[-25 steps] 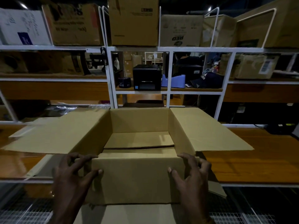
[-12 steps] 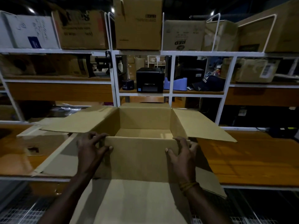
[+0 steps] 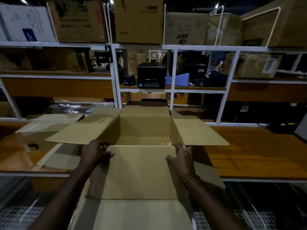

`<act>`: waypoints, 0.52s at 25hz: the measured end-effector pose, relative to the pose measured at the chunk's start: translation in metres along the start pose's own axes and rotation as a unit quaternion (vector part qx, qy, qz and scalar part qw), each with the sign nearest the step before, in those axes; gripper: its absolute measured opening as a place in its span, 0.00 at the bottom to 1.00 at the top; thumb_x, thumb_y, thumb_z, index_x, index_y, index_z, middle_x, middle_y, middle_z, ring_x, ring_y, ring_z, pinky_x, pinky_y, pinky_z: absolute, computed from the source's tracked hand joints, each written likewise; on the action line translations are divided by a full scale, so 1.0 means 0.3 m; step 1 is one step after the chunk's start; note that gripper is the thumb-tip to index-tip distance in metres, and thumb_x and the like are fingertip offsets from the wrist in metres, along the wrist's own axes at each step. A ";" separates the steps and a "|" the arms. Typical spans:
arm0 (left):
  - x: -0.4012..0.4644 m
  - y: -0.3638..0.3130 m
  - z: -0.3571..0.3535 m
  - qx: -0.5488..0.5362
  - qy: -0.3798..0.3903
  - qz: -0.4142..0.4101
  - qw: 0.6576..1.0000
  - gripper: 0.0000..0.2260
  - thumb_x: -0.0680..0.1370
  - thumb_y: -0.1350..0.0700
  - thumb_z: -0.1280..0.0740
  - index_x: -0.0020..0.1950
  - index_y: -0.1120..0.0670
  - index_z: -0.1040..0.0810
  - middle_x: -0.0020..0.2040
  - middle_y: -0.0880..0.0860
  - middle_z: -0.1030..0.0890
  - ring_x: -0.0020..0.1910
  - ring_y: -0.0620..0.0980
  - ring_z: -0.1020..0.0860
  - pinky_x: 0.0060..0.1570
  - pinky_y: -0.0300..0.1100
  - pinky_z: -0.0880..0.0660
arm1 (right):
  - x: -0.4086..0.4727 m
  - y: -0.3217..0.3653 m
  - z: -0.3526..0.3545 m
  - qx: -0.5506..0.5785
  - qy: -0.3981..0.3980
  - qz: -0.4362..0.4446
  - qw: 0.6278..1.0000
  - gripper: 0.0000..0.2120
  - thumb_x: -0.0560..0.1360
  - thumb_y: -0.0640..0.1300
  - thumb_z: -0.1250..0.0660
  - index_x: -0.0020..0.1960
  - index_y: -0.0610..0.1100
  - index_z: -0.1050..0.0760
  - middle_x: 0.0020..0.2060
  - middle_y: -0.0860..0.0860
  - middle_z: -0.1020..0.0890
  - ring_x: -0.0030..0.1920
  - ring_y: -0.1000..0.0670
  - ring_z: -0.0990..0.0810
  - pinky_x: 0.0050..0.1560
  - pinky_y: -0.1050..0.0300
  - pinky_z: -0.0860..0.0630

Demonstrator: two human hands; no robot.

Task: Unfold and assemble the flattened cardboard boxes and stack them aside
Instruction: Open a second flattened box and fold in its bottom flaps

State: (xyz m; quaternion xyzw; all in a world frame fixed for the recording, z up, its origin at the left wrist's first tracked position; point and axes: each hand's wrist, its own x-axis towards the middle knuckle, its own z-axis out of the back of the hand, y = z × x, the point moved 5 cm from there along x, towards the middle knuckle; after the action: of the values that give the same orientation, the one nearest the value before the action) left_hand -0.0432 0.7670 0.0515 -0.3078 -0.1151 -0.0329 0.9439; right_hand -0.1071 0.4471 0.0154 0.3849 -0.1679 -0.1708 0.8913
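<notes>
The curled fingers of the right hand hook over the top edge of the near wall of the open-topped plain brown cardboard box at its right corner, thumb pressed flat on the wall's outer face; the left hand grips the matching left corner the same way, fingertips tucked inside and thumb outside; a band of tan cord circles the right wrist. Compared with a second ago both hands sit higher and farther from the body, gripping the rim rather than bracing the wall's lower face, and the box has slid away across the wooden workbench — the base flaps that showed clearly inside are now mostly hidden behind the near wall; I judge the bottom is folded in and the person is seating or lifting the squared box, so this one is close to ready for stacking aside. The box stands upright at the bench's front edge, its near wall overhanging toward the person; its two side flaps splay outward and flat, the far flap stands up against the white metal shelving, and the near flap hangs down toward the camera. More flattened cardboard sheets lie on the bench just to the left — apparently the ones not yet assembled.
</notes>
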 end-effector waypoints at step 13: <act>-0.062 0.034 -0.023 0.039 0.036 0.033 0.998 0.19 0.72 0.50 0.24 0.62 0.46 0.19 0.60 0.54 0.18 0.59 0.54 0.22 0.59 0.48 0.26 | -0.063 -0.040 -0.004 -0.095 0.042 -0.015 0.994 0.33 0.78 0.57 0.34 0.78 0.53 0.42 0.68 0.41 0.40 0.67 0.40 0.33 0.63 0.48 0.28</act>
State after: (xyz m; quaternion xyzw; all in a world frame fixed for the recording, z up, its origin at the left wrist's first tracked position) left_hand -0.0586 0.7710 0.0357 -0.2729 -0.0722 -0.0078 0.9593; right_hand -0.1253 0.4484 0.0025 0.3077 -0.1075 -0.1826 0.9276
